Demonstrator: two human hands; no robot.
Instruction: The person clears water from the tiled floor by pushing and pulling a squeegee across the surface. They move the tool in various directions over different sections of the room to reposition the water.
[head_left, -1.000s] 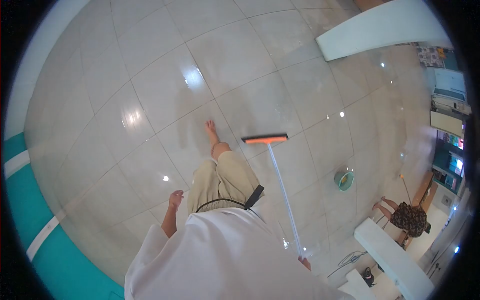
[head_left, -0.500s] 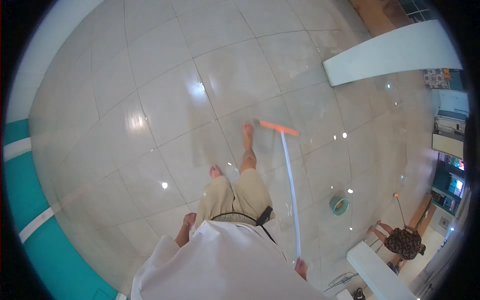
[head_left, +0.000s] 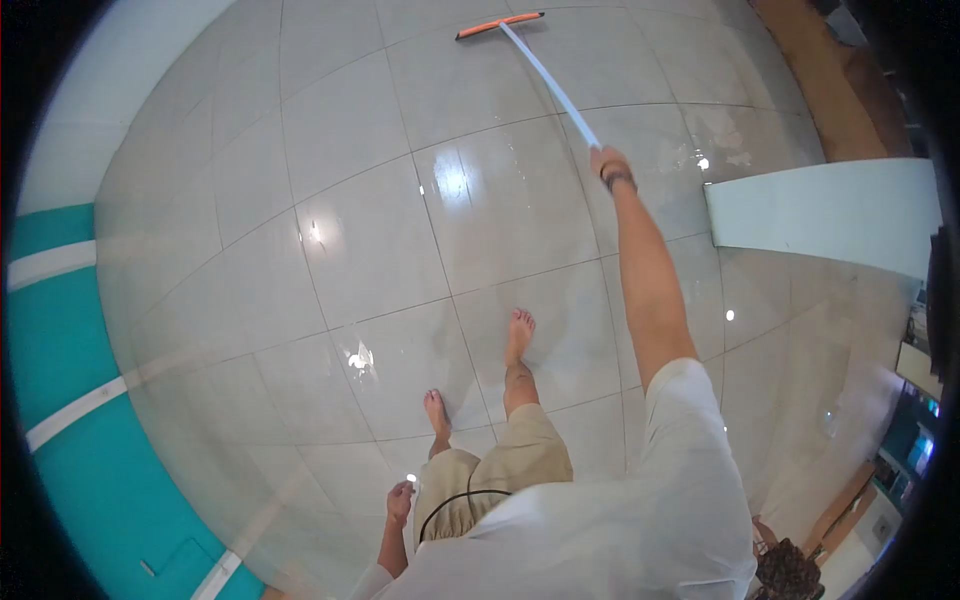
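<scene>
The floor squeegee point(head_left: 500, 25) is on the far side of the scene, well ahead of the person's bare feet, and its pale handle point(head_left: 550, 80) slants from the head back toward the near right. The right hand point(head_left: 611, 165) is closed around the near end of that handle, with the arm stretched far forward and a dark band point(head_left: 617, 183) around the wrist. The orange head with its dark edge lies farther away than this hand and to its left; whether the edge presses on the glossy tiled floor point(head_left: 520, 215) or sits just above it, I cannot tell. The left hand point(head_left: 400, 500) hangs low on the near left, just beside the khaki shorts point(head_left: 510, 460), well apart from the squeegee, its fingers loosely bent and slightly parted. Between the two hands, the left foot point(head_left: 435, 408) is nearer and the right foot point(head_left: 520, 333) farther forward, both on the tiles. A black cord point(head_left: 450, 500) curves over the shorts, beside the hem of the white shirt point(head_left: 590, 530). Bright reflections lie across the floor, with wet-looking patches on the far right. A pale, block-like structure point(head_left: 820, 212) juts in from the right, and a teal and white surface point(head_left: 70, 350) runs along the left. Another person point(head_left: 790, 572) is partly visible in the near right corner.
</scene>
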